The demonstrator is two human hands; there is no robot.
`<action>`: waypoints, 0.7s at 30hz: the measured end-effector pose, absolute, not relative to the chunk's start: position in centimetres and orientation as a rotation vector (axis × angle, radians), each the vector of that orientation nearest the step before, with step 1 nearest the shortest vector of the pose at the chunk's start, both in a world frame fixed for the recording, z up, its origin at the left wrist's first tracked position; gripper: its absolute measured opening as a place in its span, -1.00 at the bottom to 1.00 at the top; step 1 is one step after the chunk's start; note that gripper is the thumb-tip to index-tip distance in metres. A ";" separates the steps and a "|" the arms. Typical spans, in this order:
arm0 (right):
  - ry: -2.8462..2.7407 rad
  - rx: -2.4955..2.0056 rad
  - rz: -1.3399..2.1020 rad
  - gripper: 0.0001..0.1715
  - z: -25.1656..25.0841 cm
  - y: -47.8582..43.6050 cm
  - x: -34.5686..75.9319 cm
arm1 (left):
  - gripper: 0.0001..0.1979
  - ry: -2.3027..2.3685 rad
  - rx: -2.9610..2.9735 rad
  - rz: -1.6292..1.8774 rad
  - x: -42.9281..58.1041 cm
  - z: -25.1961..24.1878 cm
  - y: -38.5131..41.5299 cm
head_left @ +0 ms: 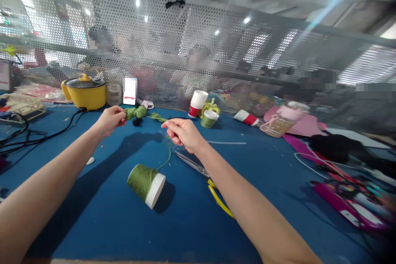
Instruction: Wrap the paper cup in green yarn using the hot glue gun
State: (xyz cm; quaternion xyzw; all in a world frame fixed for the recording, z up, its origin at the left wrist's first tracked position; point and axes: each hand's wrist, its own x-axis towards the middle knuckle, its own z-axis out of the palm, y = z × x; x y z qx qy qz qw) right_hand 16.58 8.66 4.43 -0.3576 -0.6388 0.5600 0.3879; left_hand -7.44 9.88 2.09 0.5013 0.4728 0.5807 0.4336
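My left hand (110, 120) is closed on a small green wound bundle (136, 112) held above the blue table (93, 214). My right hand (183, 133) pinches the green yarn strand (158, 118) that runs from the bundle to its fingers. From there the strand drops to a spool of green yarn (146, 185) lying on its side on the table between my forearms. Yellow-handled scissors (204, 177) lie under my right forearm, partly hidden by it.
A yellow electric pot (84, 90) with a black cord stands at the back left, by a glass jar (114, 93). Paper cups (197, 103), a green-wound cup (209, 119) and a pink-lidded jar (283, 120) lie at the back. Pink tools (346, 206) clutter the right. A perforated metal screen (235, 45) separates other people.
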 end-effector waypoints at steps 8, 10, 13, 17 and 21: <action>-1.258 -0.940 1.493 -0.85 3.5 10.5 17.5 | -0.84 1.250 1.326 1.336 -9.1 3.7 8.6; -1.238 -0.932 1.435 -0.83 3.4 10.7 17.6 | -0.81 1.337 1.342 1.393 -9.6 3.7 8.9; -1.340 -0.996 1.467 -0.84 3.6 9.9 17.5 | -0.82 1.402 1.330 1.566 -9.6 3.6 9.5; -1.770 -1.220 1.323 -0.69 4.5 9.1 17.0 | -0.83 1.325 1.383 1.583 -7.5 3.4 9.3; -1.760 -1.126 1.364 -0.65 4.7 9.3 15.6 | -0.84 1.178 1.386 1.562 -4.3 3.3 8.5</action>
